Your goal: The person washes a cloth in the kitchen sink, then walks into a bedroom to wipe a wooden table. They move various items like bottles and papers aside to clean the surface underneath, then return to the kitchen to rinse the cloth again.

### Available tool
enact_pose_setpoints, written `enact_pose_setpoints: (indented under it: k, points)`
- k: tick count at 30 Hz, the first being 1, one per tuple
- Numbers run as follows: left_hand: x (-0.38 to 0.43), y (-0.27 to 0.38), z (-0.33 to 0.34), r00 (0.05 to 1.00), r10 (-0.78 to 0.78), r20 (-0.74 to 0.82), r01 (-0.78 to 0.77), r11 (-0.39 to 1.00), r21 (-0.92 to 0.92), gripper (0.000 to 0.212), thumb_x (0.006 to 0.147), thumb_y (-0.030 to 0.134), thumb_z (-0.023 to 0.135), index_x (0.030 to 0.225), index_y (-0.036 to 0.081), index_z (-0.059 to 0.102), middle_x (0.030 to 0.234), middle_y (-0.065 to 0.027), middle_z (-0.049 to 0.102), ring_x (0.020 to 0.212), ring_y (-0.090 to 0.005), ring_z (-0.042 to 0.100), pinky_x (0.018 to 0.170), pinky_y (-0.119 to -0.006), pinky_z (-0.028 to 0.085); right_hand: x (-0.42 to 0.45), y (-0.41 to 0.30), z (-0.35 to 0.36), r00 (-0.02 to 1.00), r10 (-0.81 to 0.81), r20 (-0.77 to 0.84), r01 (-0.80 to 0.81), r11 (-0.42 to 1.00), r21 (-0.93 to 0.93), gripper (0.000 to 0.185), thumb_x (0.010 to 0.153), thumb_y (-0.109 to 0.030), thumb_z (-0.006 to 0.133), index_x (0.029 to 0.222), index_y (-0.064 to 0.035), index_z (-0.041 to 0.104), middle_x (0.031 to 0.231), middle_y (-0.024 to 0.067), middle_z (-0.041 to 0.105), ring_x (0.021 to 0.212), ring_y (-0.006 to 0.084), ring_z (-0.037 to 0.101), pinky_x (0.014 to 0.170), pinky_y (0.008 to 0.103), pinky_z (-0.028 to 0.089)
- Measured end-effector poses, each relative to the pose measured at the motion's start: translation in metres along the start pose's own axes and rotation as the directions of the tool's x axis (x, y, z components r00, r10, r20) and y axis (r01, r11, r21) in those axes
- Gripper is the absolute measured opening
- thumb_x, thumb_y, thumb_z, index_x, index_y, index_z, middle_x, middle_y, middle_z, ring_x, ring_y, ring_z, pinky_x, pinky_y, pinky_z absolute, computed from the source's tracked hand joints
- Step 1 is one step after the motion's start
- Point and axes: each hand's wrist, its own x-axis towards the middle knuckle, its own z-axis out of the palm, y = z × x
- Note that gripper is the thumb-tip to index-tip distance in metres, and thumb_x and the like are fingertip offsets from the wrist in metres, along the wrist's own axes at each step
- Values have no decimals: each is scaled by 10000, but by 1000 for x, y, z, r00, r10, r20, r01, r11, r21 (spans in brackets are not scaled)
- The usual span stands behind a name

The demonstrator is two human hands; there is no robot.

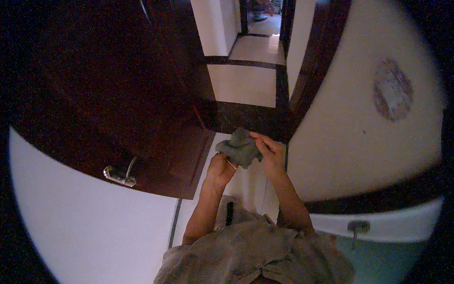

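Observation:
Both hands hold a crumpled grey-green cloth (241,147) in front of my body. My left hand (220,170) grips its lower left part, and a thin pale strip shows beside the fingers. At the cloth's right edge, my right hand (270,152) pinches the fabric between thumb and fingers. The folds hide some of the fingertips. Beneath the hands lies a pale tiled floor (248,186).
A dark wooden door (124,88) with a metal lever handle (122,176) stands to the left. Ahead, a dark threshold (248,117) leads into a corridor. On the right are a wall with an oval decoration (393,89) and another door handle (358,226).

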Motion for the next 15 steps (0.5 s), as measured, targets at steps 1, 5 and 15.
enact_pose_setpoints:
  k: [1,5,15]
  points:
    - [8,-12,9,1000,25,11,-26,997,72,272,925,160,447,1169,56,503,1159,-115,565,1083,-274,534,955,-411,434,7,1,-20,999,28,26,-27,999,-32,299,930,-188,501,1150,-6,586,1093,54,603,976,110,533,891,257,398]
    - [86,-4,64,983,158,91,-179,930,320,304,915,135,380,1188,42,472,1205,-97,519,1115,-247,497,978,-391,404,94,24,-67,997,-49,57,54,995,-81,347,879,-167,574,1197,-32,549,1189,90,558,1080,183,516,950,303,381]
    - [252,9,140,997,75,20,-72,989,-130,247,936,150,376,1094,60,543,1073,-78,592,1007,-219,563,896,-352,454,250,19,-119,874,-386,296,469,830,-302,240,728,-83,693,919,-50,553,1183,174,543,1092,347,524,901,405,436]
